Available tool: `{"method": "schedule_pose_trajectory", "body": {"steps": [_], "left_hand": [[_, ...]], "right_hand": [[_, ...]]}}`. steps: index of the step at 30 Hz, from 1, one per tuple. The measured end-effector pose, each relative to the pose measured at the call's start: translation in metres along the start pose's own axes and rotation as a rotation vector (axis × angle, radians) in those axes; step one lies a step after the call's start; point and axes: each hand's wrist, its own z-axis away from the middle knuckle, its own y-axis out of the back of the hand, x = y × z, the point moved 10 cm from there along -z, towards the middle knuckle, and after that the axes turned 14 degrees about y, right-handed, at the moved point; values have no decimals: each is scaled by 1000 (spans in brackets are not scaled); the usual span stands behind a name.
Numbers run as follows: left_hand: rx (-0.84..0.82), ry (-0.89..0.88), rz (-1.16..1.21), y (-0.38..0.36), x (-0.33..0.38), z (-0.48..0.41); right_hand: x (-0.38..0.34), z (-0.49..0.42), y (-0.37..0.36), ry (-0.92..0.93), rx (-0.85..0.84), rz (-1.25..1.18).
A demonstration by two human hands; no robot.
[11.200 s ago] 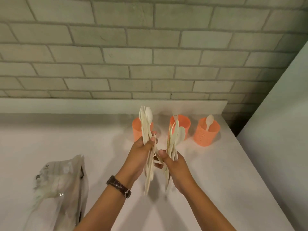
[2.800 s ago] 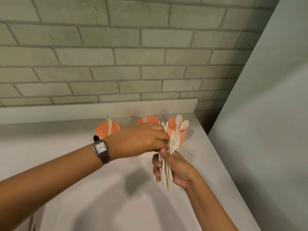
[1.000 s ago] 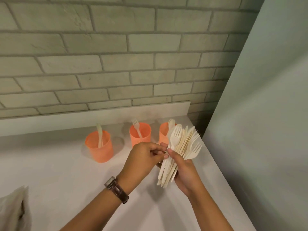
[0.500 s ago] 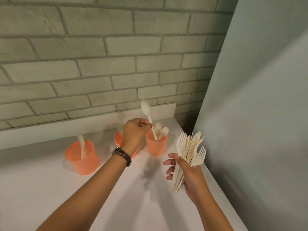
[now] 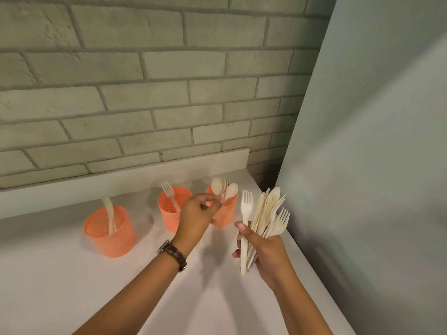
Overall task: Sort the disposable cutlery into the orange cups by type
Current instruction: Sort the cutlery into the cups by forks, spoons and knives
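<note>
On counter, three cups; left grip pinching spoon, right grip clamping bundle.

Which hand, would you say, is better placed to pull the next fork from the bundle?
Left, probably. The left hand sits at the spoon cup, beside the bundle; the right hand grips that bundle, so cannot pick from it.
</note>
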Motion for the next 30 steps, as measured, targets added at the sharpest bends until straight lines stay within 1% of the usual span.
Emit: {"method": "schedule_pose_trajectory", "body": {"steps": [3, 5, 10, 13, 16, 18, 20, 23, 25, 27, 30], "left_hand": [[-196, 141, 14, -7, -8, 35], [-258, 201, 37, -5, -14, 50], [-186, 237, 82, 21, -21, 57], [-149, 254, 71, 35, -24, 55], [-130, 299, 136, 47, -29, 51], [-62, 325, 231, 61, -31, 44], [40, 320, 356, 81, -30, 32], [218, 199, 421, 115, -16, 12], [321, 103, 421, 130, -6, 1], [400, 41, 361, 136, 0, -9], [437, 23, 221, 129, -3, -24]], "right_hand": [[3, -2, -9, 9, -25, -3], [1, -1, -19, 27, -61, 23], [2, 6, -53, 23, -218, 96], [2, 7, -67, 37, -274, 132], [5, 7, -80, 23, -342, 133], [7, 8, -83, -7, -358, 110], [9, 8, -80, -31, -340, 83], [12, 5, -71, -53, -296, 41], [14, 5, -69, -81, -285, -21], [15, 6, -70, -120, -282, -95], [18, 8, -73, -185, -268, -240]]}}
